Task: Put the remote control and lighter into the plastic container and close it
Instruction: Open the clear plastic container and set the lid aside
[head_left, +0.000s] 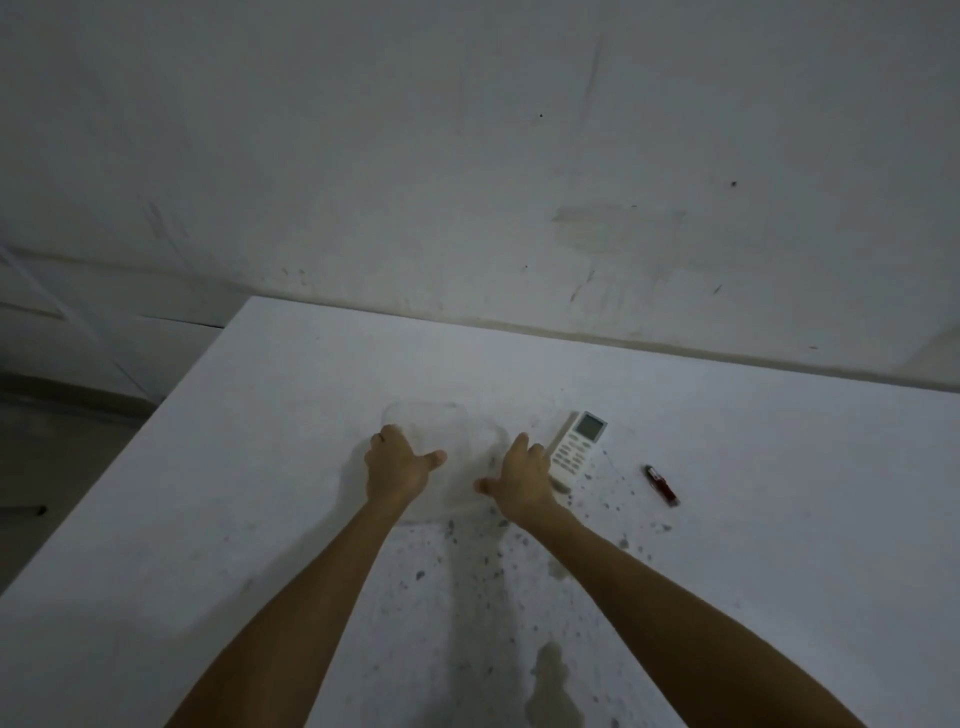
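Note:
A clear plastic container (457, 447) sits on the white table (260, 493), hard to make out against the surface. A clear lid seems to stand tilted at its far left side. My left hand (397, 462) rests on the container's left side, thumb pointing inward. On its right side lies my right hand (519, 480), fingers spread. Whether either hand grips it is unclear. A white remote control (576, 447) with a small screen lies just right of my right hand. Further right lies a red lighter (662, 485).
The table top is speckled with dark spots and a stain near the front (550, 686). A grey wall (467, 156) stands right behind the table. The table's left edge drops to a dark floor (52, 467).

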